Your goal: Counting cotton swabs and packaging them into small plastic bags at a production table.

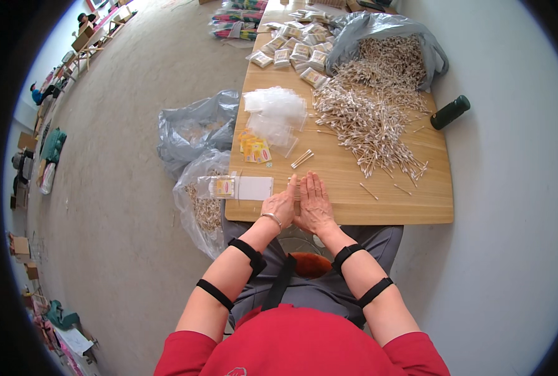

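Close to the table's front edge, my two hands sit side by side with a short row of cotton swabs between them. My left hand stands on its edge at the left of the row, fingers closed against the swabs and partly hidden. Flat and with fingers stretched forward, my right hand lies along the row's right side. Just left of my left hand is a white flat rectangular piece, beside a clear packet of swabs with a yellow card. A few loose swabs lie beyond my fingers.
A large heap of swabs spills from a grey plastic bag at the back right. Clear sachets, yellow cards and filled packets lie further back. A dark green bottle stands right; plastic bags hang left.
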Demonstrator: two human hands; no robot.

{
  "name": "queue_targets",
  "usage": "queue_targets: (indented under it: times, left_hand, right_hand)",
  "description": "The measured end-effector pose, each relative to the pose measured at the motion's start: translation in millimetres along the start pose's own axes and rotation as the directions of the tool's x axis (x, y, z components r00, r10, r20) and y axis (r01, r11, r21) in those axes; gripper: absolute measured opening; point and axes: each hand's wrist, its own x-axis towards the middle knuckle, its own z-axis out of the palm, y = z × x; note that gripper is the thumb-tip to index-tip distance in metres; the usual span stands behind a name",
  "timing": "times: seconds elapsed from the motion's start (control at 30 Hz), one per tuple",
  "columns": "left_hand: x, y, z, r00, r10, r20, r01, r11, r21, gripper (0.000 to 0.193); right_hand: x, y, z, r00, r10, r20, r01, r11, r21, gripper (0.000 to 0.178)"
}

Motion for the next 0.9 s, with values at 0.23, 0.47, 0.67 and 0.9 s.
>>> queue_targets:
  times: [0.23,0.47,0.67,0.9]
  left_hand:
    - [-2.7,-3.4,-2.5,0.999,0.026,-0.042,-0.026,1.0,-0.005,0.055]
    - [12.1,-23.9,27.0,0.905,-0.016,-0.426,-0.226,0.829,-0.511,0.043]
    - [26.6,-21.8,38.5,0.899,-0.041,-0.435,-0.346,0.541,-0.766,0.044]
    - [23.2,-50.0,24.6,0.91,-0.101,-0.401,-0.352,0.319,-0.88,0.046]
  right_hand:
    - [-9.6,-3.7,-2.1,0.999,-0.038,0.034,0.037,0.999,0.029,0.094]
    - [-6.7,-9.1,-1.9,0.997,0.022,0.077,-0.024,0.999,0.026,0.095]
    - [-6.5,-13.2,8.3,0.998,0.054,0.036,-0.056,0.998,0.039,0.09]
    - [9.9,-43.7,20.8,0.988,0.132,0.083,-0.131,0.991,-0.017,0.079]
